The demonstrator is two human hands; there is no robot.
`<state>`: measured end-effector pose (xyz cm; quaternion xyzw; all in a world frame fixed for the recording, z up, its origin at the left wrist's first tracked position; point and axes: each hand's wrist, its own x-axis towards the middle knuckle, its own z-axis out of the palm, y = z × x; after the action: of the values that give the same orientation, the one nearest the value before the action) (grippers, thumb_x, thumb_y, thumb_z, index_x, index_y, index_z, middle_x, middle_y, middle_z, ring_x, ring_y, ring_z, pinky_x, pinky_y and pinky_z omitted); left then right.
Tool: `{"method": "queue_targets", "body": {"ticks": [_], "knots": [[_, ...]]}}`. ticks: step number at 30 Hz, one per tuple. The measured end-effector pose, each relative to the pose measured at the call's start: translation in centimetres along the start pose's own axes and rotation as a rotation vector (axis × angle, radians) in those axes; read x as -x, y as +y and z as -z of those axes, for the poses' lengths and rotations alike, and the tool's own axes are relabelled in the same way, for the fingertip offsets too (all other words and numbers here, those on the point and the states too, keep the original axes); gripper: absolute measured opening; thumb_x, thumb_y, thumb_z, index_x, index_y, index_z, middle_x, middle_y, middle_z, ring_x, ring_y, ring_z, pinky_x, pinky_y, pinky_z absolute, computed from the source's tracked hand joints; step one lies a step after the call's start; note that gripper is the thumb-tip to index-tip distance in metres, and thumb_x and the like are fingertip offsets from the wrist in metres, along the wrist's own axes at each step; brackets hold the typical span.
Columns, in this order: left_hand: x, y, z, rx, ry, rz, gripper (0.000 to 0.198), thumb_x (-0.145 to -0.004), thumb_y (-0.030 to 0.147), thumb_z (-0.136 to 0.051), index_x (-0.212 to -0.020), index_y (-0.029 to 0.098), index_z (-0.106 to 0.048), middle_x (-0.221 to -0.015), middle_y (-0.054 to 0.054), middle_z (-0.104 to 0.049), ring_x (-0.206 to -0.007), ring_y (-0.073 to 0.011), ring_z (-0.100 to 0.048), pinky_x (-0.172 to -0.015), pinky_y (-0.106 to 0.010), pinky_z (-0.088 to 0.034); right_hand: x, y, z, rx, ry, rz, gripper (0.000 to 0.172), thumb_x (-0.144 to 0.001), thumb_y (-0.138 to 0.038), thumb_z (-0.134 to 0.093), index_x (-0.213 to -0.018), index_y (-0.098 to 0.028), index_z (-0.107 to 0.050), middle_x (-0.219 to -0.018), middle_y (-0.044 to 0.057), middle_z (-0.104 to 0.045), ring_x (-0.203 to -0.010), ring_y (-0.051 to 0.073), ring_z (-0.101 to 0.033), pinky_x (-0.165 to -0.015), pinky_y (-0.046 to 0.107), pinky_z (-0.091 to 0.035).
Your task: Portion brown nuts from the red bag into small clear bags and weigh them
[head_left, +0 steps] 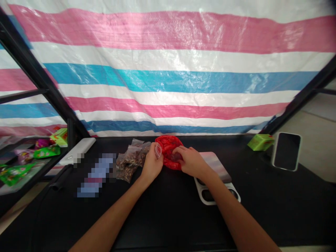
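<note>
My left hand is closed on a small clear zip bag, whose mouth gapes toward the right. Beside it, a red plastic bag stands with its top spread wide. My right hand reaches over the rim of the red bag, fingers curled in at dark brown contents; what the fingertips pinch is too small to name. Left of my left hand lie several filled clear zip bags of small brown pieces. Partly under my right forearm sits a white kitchen scale with a metal plate.
A phone-like device stands upright at the right, near a green box. A white power strip or long case and a pixelated item lie at left. Green packets rest on a side shelf behind the black frame.
</note>
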<state>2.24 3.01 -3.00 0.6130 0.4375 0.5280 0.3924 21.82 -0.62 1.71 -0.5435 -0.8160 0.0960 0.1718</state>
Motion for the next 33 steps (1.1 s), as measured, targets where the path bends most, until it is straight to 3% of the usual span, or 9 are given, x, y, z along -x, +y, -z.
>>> {"method": "queue_targets", "body": {"ticks": [6, 10, 20, 25, 30, 33], "knots": [[0.3, -0.2, -0.8, 0.202, 0.030, 0.114, 0.025, -0.081, 0.011, -0.061, -0.102, 0.022, -0.055, -0.092, 0.000, -0.064, -0.086, -0.0150, -0.064, -0.082, -0.028, -0.051, 0.1, 0.1, -0.2, 0.038, -0.013, 0.009, 0.041, -0.077, 0.001, -0.057, -0.108, -0.025, -0.062, -0.114, 0.001, -0.071, -0.096, 0.018, -0.065, -0.085, 0.031, -0.032], [0.3, -0.1, -0.9, 0.206, 0.075, 0.182, 0.023, -0.081, 0.012, -0.060, -0.101, 0.022, -0.054, -0.085, 0.002, -0.062, -0.080, -0.0145, -0.062, -0.078, -0.028, -0.051, 0.1, 0.4, -0.1, 0.049, 0.014, -0.009, 0.039, -0.080, 0.000, -0.055, -0.110, -0.024, -0.063, -0.118, 0.003, -0.069, -0.100, 0.019, -0.065, -0.085, 0.031, -0.032], [0.5, 0.1, -1.1, 0.228, 0.058, 0.180, 0.023, -0.082, 0.014, -0.062, -0.102, 0.022, -0.055, -0.091, 0.001, -0.063, -0.082, -0.0144, -0.063, -0.083, -0.029, -0.052, 0.0, 0.8, 0.2, 0.072, 0.036, -0.051, 0.040, -0.081, 0.000, -0.056, -0.111, -0.024, -0.064, -0.118, 0.003, -0.068, -0.098, 0.018, -0.066, -0.087, 0.032, -0.034], [0.7, 0.0, -1.0, 0.173, 0.057, 0.105, 0.020, -0.085, 0.016, -0.062, -0.102, 0.024, -0.055, -0.090, 0.001, -0.060, -0.082, -0.0138, -0.061, -0.084, -0.030, -0.054, 0.1, 1.0, 0.2, 0.091, 0.024, -0.041, 0.040, -0.079, 0.002, -0.055, -0.108, -0.023, -0.064, -0.119, 0.003, -0.068, -0.097, 0.018, -0.066, -0.085, 0.032, -0.034], [1.0, 0.4, -1.0, 0.128, 0.006, 0.257, 0.034, -0.086, 0.025, -0.066, -0.115, 0.026, -0.049, -0.100, -0.001, -0.064, -0.071, -0.0145, -0.063, -0.068, -0.032, -0.057, 0.1, 0.8, -0.1, 0.081, 0.019, -0.024, 0.040, -0.080, 0.000, -0.056, -0.110, -0.025, -0.064, -0.120, 0.003, -0.068, -0.099, 0.019, -0.066, -0.087, 0.033, -0.034], [1.0, 0.4, -1.2, 0.149, 0.004, 0.213, 0.040, -0.082, 0.021, -0.071, -0.115, 0.023, -0.048, -0.104, -0.004, -0.066, -0.085, -0.0174, -0.068, -0.081, -0.036, -0.058, 0.0, 0.6, -0.2, 0.071, 0.002, -0.022, 0.039, -0.082, -0.001, -0.056, -0.112, -0.025, -0.063, -0.119, 0.003, -0.068, -0.098, 0.019, -0.066, -0.086, 0.033, -0.034]]}}
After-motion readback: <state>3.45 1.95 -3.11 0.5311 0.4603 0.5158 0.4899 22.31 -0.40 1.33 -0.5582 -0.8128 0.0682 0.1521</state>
